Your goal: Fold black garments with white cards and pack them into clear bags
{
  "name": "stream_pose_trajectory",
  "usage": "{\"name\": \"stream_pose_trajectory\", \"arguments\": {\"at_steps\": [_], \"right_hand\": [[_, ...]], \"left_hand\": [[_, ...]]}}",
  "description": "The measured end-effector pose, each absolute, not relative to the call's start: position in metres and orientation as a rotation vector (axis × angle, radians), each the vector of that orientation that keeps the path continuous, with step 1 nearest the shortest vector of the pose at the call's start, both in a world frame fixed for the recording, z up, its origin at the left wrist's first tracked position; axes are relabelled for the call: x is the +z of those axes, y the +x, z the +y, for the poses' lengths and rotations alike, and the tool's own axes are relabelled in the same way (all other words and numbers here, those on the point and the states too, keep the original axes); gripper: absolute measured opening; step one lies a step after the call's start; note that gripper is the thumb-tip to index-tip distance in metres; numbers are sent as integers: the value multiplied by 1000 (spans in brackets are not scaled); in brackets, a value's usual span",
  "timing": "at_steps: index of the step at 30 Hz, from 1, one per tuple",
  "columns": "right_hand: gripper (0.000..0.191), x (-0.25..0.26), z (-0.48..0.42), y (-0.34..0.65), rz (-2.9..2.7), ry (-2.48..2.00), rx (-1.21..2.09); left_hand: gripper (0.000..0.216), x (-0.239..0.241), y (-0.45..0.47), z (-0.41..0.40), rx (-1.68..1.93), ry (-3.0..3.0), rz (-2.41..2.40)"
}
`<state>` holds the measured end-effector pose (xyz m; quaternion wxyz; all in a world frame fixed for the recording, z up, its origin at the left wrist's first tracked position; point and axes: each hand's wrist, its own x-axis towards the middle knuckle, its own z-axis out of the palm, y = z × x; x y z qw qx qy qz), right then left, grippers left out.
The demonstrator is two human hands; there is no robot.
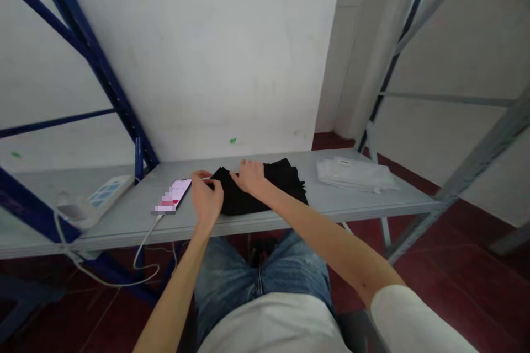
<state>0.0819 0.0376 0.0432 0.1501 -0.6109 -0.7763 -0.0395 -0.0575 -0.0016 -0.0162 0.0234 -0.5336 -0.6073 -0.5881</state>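
A black folded cloth lies on the grey metal shelf in front of me. My left hand is at the cloth's left edge, fingers curled and pinching the fabric. My right hand rests on top of the cloth near its middle, fingers bent and pressing down on it. A phone with a lit screen lies just left of my left hand, with a white cable running off the shelf edge.
A stack of clear plastic bags lies on the shelf at the right. A white power strip and a charger sit at the left by the blue rack posts. A white wall stands behind; the floor is dark red.
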Motion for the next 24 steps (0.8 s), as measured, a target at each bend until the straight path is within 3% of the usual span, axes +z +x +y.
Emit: {"name": "stream_pose_trajectory", "arguments": {"at_steps": [6,9,16,20,24], "right_hand": [[21,32,46,55,-2329,-1943,31],[24,40,51,63,-2325,-1893,69],[39,73,64,98,-2222,-1845,153],[38,83,62,110,-2113,-1819,501],[38,82,64,124,-2005,-1771,669]], "left_hand": [[35,-30,-54,-12,-1847,-1674,-1960],[48,-33,-40,-23,-1695,-1770,-2038],[103,-23,14,-8,-1557,-1847,-2323],[97,-20,44,9,-1526,-1818,-2372],[69,-27,53,18,-1576,-1831,-2297]]}}
